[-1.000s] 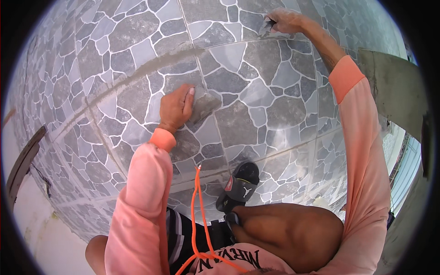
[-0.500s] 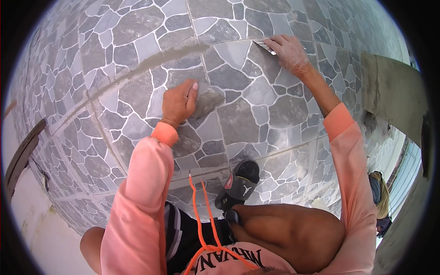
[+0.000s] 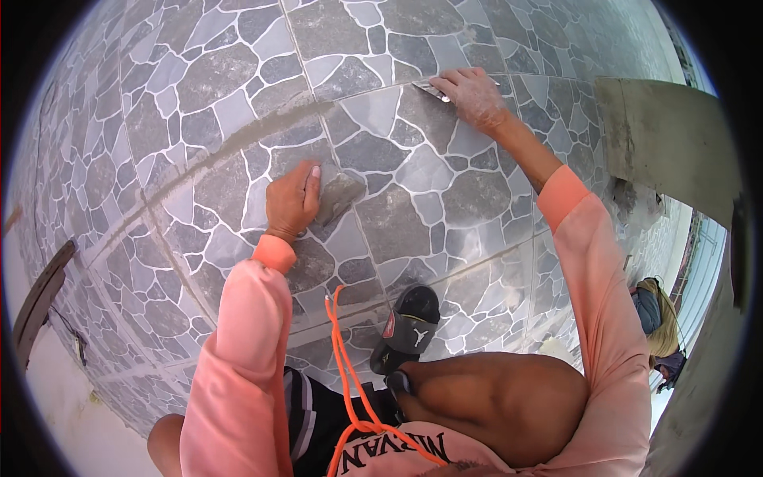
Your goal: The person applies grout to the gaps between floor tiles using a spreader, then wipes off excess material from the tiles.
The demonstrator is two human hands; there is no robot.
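The left hand [image 3: 292, 203] rests low over the patterned floor [image 3: 469, 195], its fingers curled in and its thumb pressed against a grey wedge [image 3: 340, 197] that juts out to the right; it is probably gripped there partly to prop the leaning body, though the wedge blends with the floor and could be a pad or a lump of filler; the right hand [image 3: 474, 99] reaches farther out, its fingers pressed together and pinching a thin blade [image 3: 434, 95], held low, perhaps so that its edge can meet the tile joint just beside it; farther left, a rough grey band [image 3: 238, 143] follows a joint, clear of both hands; the near foot in its black slide [image 3: 413, 322] stands flat between the arms, likely for balance; counted, there are two hands, one wedge, one blade, one rough band, one slide in plain view, one orange drawstring [image 3: 343, 374] with two hanging ends, one plank [image 3: 44, 290] at the left and one broad board [image 3: 664, 127] at the far right.
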